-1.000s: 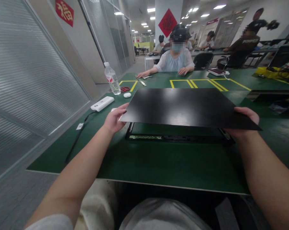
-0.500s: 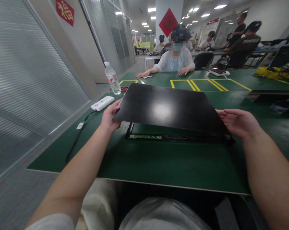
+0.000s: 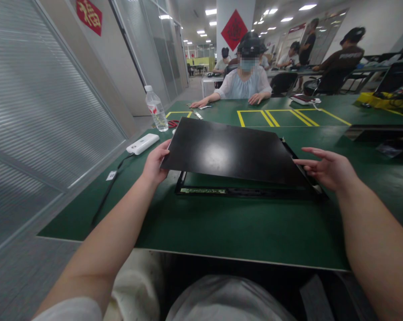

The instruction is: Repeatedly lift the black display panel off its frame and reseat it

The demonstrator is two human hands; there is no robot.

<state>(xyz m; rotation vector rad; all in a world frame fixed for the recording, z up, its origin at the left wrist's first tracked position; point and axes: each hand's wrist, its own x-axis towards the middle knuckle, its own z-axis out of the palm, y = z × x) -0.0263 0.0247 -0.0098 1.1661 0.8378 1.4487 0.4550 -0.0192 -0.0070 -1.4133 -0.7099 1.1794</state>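
Note:
A thin black screen panel (image 3: 228,151) slants over a black frame (image 3: 251,192) on the green table, its left side raised. My left hand (image 3: 157,162) grips the panel's left edge, thumb on top and fingers underneath. At the panel's right edge, my right hand (image 3: 333,168) has its fingers apart, with a fingertip at or close to the edge. A green circuit strip (image 3: 203,191) shows along the frame's near side. The panel hides most of the frame's far side.
A water bottle (image 3: 157,109), a white power bank (image 3: 143,144) with a black cable, and red-handled scissors (image 3: 173,124) lie or stand on the left. Across the green table (image 3: 221,227) sits a person (image 3: 246,82) with both hands on it. Dark parts (image 3: 385,140) lie at right.
The panel's right side has shifted left and uncovered the frame's right side. My right hand has loosened, its fingers spreading away from the edge. My left hand keeps its grip.

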